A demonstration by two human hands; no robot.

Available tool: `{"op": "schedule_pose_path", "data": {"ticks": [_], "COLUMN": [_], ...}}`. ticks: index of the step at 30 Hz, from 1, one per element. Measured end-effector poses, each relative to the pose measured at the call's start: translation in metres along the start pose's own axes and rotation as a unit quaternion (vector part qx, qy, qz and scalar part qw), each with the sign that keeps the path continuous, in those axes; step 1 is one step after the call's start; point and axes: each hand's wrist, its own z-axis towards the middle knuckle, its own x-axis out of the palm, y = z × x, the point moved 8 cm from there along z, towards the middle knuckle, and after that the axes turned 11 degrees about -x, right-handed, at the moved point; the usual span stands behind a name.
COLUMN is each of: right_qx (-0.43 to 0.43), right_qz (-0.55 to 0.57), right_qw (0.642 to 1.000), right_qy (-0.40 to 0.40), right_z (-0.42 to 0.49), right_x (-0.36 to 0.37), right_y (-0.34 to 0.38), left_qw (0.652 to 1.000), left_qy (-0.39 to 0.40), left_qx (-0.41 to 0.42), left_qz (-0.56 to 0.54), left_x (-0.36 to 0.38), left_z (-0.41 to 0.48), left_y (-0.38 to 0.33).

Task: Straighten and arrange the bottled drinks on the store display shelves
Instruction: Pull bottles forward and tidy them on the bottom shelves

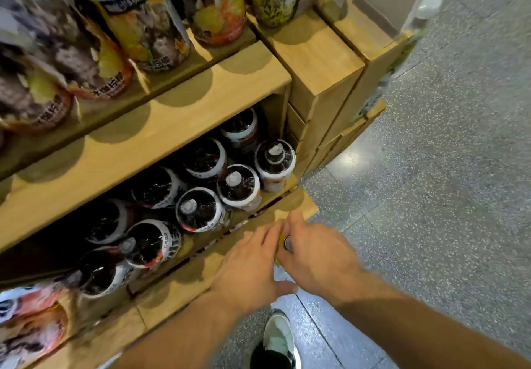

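Your left hand (253, 265) and right hand (313, 251) meet low, at the bottom ledge (178, 288), both cupped w/ fingers together round a bottle (288, 243); only its cap shows btwn them, axis upright, R hand nearer. Pinch or loose wrap: can't tell. Beyond, up-left, dark bottles (238, 186) stand in rows; gap sits front-right.

I could read no text for certain. The upper bottles (115, 32) carried large dark characters on white bands, blurred by motion. The dark bottles (238, 186) below had small print round their white label rims, too small for me to make out. I found no numbers or signs.
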Motion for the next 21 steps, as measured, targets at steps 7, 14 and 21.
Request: {"op": "schedule_pose_path", "data": {"ticks": [7,14,21], "right_qx": [-0.070,-0.155,-0.245], "right_qz": [-0.043,-0.128,-0.197], "right_qw": [0.995,0.971,0.938], "right_qy": [0.065,0.127,0.144], "right_z": [0.011,0.029,0.037], "right_x": [0.049,0.111,0.177], "right_y": [0.102,0.234,0.341], "left_qw": [0.993,0.977,0.951], "left_qy": [-0.024,-0.067,-0.074], "left_qx": [-0.066,-0.129,-0.216], "left_qz": [-0.091,-0.154,-0.207], "left_x": [-0.010,-0.028,-0.021], "left_z": [-0.059,-0.144,-0.220], "left_y": [0.086,0.198,0.296]}}
